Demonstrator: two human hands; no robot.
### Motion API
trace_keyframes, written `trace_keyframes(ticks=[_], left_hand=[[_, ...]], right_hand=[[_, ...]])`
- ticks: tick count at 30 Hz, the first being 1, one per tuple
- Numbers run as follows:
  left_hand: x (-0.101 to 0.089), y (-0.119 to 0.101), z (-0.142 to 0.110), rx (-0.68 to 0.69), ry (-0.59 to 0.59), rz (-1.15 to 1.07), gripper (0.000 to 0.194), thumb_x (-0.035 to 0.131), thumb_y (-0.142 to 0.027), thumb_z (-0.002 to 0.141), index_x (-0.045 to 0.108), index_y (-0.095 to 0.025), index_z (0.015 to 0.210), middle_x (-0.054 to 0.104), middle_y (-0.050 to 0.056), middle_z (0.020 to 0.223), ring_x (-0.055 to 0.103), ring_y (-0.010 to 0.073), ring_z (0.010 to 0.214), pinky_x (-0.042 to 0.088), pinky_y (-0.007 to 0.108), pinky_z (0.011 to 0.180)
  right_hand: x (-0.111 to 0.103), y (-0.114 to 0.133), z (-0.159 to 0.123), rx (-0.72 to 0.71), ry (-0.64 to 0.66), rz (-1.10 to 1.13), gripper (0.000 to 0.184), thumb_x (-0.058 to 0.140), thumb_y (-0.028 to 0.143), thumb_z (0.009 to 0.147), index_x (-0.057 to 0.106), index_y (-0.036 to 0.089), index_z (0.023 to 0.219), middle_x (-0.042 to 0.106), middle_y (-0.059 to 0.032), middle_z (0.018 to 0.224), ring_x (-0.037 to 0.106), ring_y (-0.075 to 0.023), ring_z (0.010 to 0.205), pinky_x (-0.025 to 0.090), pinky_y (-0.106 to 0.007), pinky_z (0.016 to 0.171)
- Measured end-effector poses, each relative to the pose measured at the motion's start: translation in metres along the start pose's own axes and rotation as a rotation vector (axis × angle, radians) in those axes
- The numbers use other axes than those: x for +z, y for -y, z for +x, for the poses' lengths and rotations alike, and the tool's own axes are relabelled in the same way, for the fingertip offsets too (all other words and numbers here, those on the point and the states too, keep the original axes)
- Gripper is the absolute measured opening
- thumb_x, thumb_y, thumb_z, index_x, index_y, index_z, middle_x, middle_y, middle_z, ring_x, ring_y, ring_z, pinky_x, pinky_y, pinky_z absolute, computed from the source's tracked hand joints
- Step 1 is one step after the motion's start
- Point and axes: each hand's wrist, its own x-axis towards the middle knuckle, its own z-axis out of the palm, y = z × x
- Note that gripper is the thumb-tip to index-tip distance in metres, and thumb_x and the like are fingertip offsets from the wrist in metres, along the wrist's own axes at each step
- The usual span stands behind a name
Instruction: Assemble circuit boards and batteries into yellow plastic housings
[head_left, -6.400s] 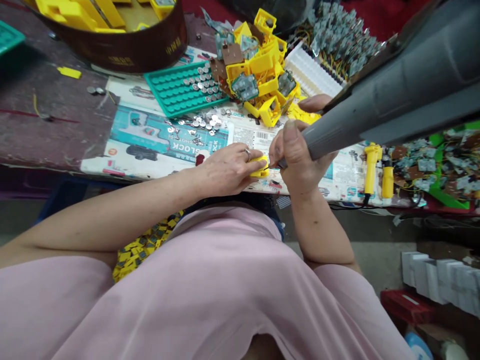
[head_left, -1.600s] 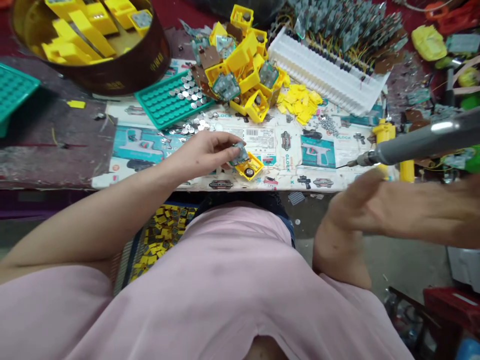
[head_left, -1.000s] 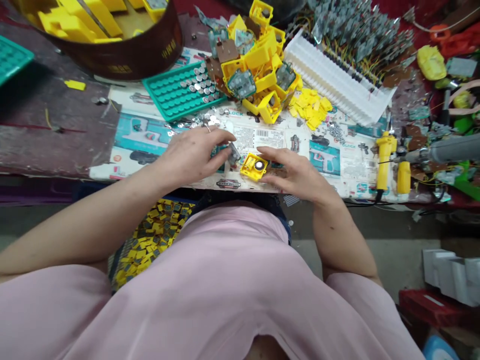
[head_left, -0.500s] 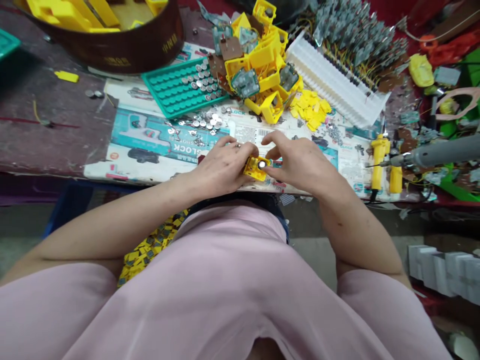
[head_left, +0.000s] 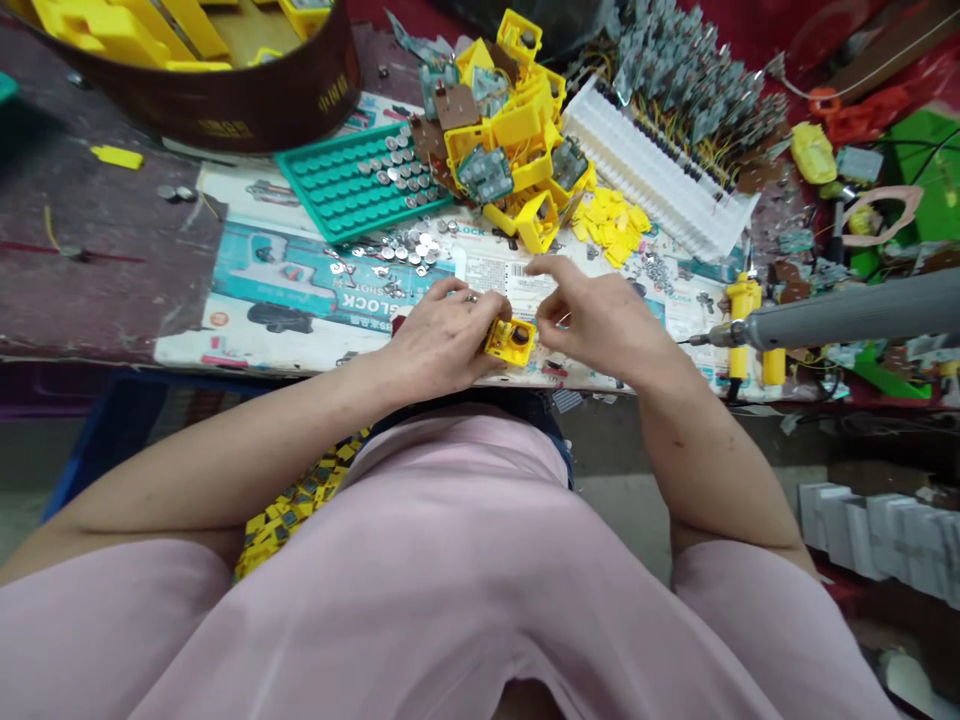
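My left hand (head_left: 448,338) is closed on a small open yellow plastic casing (head_left: 511,342) near the table's front edge. A dark round part shows in the casing's round recess. Just right of the casing is my right hand (head_left: 600,325), apart from it. Its thumb and a finger curl together in a pinch while the index finger points out; anything between the tips is too small to make out. Beyond my hands lie loose silver button cells (head_left: 409,247) and a teal tray (head_left: 330,195) partly filled with silver discs.
At the back stands a pile of yellow casings (head_left: 525,120) beside yellow flat pieces (head_left: 611,222). A white foam holder (head_left: 660,175) carries wired parts. The brown round tin (head_left: 225,100) is at left. An electric screwdriver (head_left: 847,305) juts in from the right.
My right hand has drawn slightly back from the casing, its thumb and finger curling together. The casing's recess, which showed a bright silver disc, now looks dark. The view has shifted slightly.
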Motion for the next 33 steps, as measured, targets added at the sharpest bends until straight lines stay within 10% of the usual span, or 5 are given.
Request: trace_keyframes(ticks=[6, 33], left_hand=[[0.005, 0.002, -0.001, 0.004, -0.039, -0.020, 0.038, 0.065, -0.034, 0.079, 0.059, -0.015, 0.111, 0.073, 0.012, 0.102, 0.066, 0.0308, 0.104, 0.041, 0.047, 0.104], [-0.006, -0.011, -0.002, 0.018, -0.029, 0.103, 0.046, 0.050, -0.049, 0.089, 0.058, -0.016, 0.120, 0.075, 0.014, 0.104, 0.069, 0.0315, 0.103, 0.039, 0.054, 0.108]], right_hand=[[-0.003, 0.004, -0.013, -0.026, -0.034, -0.052, 0.021, 0.065, 0.036, 0.086, 0.072, 0.020, 0.098, 0.072, -0.0069, 0.095, 0.065, -0.0213, 0.088, 0.042, -0.031, 0.071], [0.007, 0.022, -0.025, 0.012, -0.005, -0.086, 0.018, 0.055, 0.027, 0.095, 0.071, 0.020, 0.099, 0.071, -0.0064, 0.103, 0.065, -0.0189, 0.096, 0.035, -0.028, 0.064]])
